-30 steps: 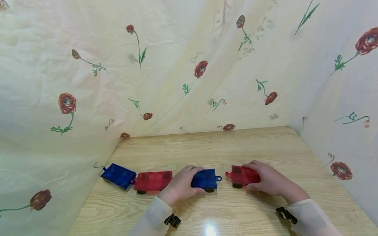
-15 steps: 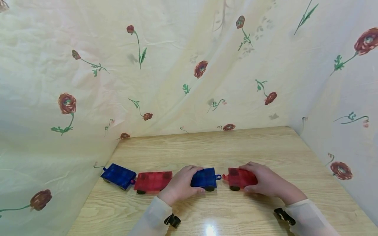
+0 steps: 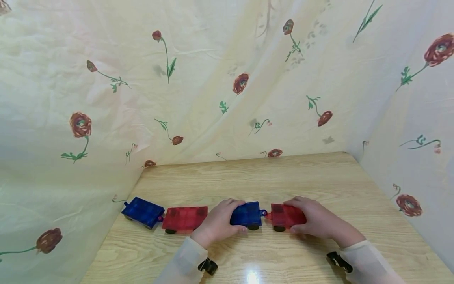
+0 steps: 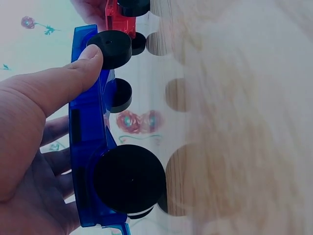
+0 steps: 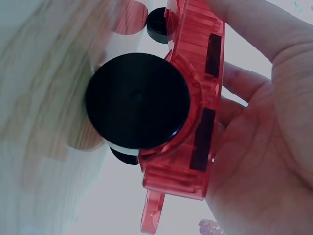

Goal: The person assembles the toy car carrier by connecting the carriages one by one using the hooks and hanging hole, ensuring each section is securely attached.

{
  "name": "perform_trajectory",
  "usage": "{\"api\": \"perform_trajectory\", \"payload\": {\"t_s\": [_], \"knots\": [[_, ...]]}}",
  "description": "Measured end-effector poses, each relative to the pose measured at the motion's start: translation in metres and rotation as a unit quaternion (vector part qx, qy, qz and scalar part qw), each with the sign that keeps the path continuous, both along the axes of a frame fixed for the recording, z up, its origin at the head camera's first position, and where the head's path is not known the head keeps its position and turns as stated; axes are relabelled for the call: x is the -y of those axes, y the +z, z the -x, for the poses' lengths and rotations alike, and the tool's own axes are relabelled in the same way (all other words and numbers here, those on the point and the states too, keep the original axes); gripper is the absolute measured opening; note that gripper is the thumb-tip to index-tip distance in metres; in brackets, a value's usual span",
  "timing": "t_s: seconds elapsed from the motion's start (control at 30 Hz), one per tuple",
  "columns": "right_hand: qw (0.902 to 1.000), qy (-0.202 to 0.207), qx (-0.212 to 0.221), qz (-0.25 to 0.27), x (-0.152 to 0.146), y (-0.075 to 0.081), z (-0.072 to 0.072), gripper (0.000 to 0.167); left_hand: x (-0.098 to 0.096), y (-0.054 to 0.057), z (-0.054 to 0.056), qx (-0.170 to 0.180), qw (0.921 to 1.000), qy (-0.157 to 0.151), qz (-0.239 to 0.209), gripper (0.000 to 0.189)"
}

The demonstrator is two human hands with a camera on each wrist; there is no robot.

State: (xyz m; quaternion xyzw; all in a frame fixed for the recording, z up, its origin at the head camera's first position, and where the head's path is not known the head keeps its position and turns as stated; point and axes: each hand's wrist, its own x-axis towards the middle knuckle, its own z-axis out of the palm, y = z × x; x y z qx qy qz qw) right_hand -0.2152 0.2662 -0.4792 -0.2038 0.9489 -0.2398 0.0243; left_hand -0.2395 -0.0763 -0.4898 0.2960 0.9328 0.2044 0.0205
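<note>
In the head view my left hand [image 3: 220, 223] grips a translucent blue toy train car [image 3: 251, 213] by its long sides, thumb at the near side. My right hand [image 3: 317, 219] holds a red toy train car [image 3: 280, 215] the same way, its black wheels [image 5: 137, 100] large in the right wrist view. The red car's hook overlaps the blue car's ring between the hands; whether they are linked is too small to tell. Both cars stand at the tabletop. The blue car's left end is hidden behind my left hand in the head view.
Left of my hands stand another red train car [image 3: 184, 218] and, angled at its far end, another blue train car [image 3: 143, 212], their couplings meeting. The wooden tabletop [image 3: 248, 177] is bordered behind and at both sides by a flower-printed cloth [image 3: 198, 98].
My right hand has slid the red car leftward, closing the gap until its hook overlaps the blue car's ring. My left hand and the blue car have stayed nearly still.
</note>
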Motion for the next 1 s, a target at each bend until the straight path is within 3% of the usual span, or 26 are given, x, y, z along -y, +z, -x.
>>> {"api": "perform_trajectory", "payload": {"t_s": [0.4, 1.0], "knots": [[0.9998, 0.012, 0.005, 0.016, 0.0058, 0.0009, -0.0026, 0.075, -0.003, -0.0001, -0.0017, -0.011, 0.9999, -0.002, 0.001, 0.083], [0.9998, 0.017, -0.011, 0.0, 0.0069, -0.0003, -0.0035, 0.073, -0.0034, -0.001, -0.0019, -0.016, 0.9997, -0.006, 0.015, 0.081]]}}
